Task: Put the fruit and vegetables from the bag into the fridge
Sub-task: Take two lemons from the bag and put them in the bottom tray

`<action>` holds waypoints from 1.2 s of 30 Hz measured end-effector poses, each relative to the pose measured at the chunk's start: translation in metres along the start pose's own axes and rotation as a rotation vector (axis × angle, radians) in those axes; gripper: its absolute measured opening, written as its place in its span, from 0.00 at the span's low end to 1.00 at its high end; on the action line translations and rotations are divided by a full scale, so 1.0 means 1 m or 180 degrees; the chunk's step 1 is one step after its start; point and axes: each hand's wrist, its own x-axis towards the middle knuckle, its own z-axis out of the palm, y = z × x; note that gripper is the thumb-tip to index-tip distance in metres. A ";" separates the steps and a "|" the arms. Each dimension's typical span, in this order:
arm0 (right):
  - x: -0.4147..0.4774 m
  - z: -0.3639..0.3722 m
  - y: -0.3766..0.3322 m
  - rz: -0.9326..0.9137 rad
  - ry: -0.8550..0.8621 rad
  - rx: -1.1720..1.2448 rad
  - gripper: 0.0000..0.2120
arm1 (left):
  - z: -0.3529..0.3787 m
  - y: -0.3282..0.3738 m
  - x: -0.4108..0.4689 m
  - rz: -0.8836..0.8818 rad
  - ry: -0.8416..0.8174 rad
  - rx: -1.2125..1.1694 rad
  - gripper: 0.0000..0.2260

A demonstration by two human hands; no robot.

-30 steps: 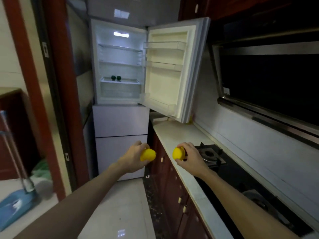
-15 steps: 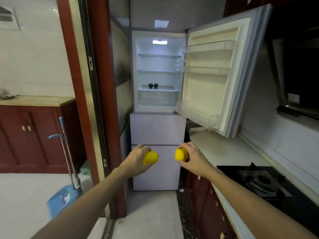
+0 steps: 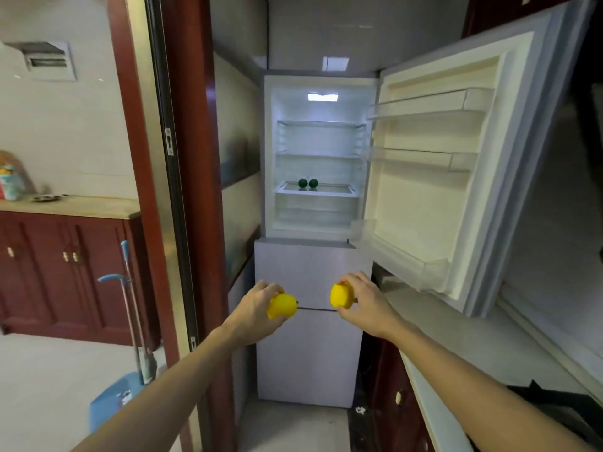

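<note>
Home kitchen, open fridge (image 3: 313,272), stone countertop (image 3: 456,337), gas hob (image 3: 561,406), dark red cabinets (image 3: 65,272)

Two bare forearms showing, entering from bottom edge. No sleeves, cuffs, gloves showing anywhere along either arm. Left hand (image 3: 253,313) bare: no ring, no watch, no band showing at wrist. Right hand (image 3: 367,305) bare likewise; wrist showing nothing worn. Fingers (image 3: 354,280) looking slim, nails short as far as blur is allowing. Arms looking lean, smooth, no marks or tattoos standing out. Upper arms, shoulders, torso, clothing all lying outside frame. Lighting dim, fine detail not resolving.
</note>
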 end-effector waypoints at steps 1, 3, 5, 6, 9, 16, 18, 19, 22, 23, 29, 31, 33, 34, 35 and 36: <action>0.006 -0.001 0.005 -0.0021 -0.0009 -0.0015 0.20 | 0.001 -0.001 0.006 -0.0014 0.0011 0.0023 0.20; 0.017 -0.002 0.012 -0.0057 -0.0023 -0.0005 0.19 | 0.001 -0.003 0.017 -0.0004 0.0019 0.0090 0.21; 0.027 -0.002 0.018 -0.0099 -0.0015 0.0010 0.19 | 0.001 -0.004 0.025 0.0009 0.0052 0.0179 0.21; 0.032 -0.003 0.020 -0.0124 0.0008 0.0015 0.19 | -0.001 -0.005 0.029 0.0013 0.0070 0.0213 0.22; 0.045 -0.002 0.025 -0.0199 0.0007 0.0046 0.19 | -0.005 -0.008 0.038 -0.0044 0.0076 0.0259 0.22; 0.071 0.001 0.033 -0.0315 -0.0045 0.0061 0.20 | -0.008 -0.022 0.063 -0.0064 0.0107 0.0229 0.24; 0.080 0.001 0.036 -0.0332 -0.0075 0.0034 0.20 | -0.007 -0.030 0.074 -0.0028 0.0103 0.0223 0.23; 0.086 0.000 0.038 -0.0324 -0.0073 0.0023 0.20 | -0.006 -0.033 0.080 -0.0017 0.0098 0.0210 0.23; 0.108 -0.003 0.045 -0.0297 0.0020 0.0027 0.20 | -0.003 -0.045 0.101 0.0009 0.0119 0.0185 0.23; 0.117 -0.004 0.048 -0.0290 0.0053 0.0027 0.20 | -0.002 -0.048 0.109 0.0028 0.0135 0.0189 0.23; 0.170 0.002 0.064 -0.0280 0.0085 0.0009 0.21 | 0.000 -0.082 0.169 0.0047 0.0183 0.0122 0.23; 0.189 0.007 0.068 -0.0258 0.0090 0.0023 0.21 | 0.002 -0.094 0.191 0.0047 0.0216 0.0095 0.23; 0.209 0.013 0.074 -0.0256 0.0112 -0.0016 0.21 | 0.005 -0.105 0.213 0.0047 0.0223 0.0063 0.23; 0.219 0.015 0.077 -0.0255 0.0111 -0.0037 0.21 | 0.007 -0.111 0.223 0.0048 0.0220 0.0046 0.23; 0.228 0.018 0.079 -0.0252 0.0100 -0.0063 0.21 | 0.008 -0.117 0.234 0.0065 0.0239 0.0026 0.23; 0.238 0.020 0.082 -0.0239 0.0086 -0.0087 0.21 | 0.010 -0.124 0.244 0.0081 0.0273 -0.0010 0.22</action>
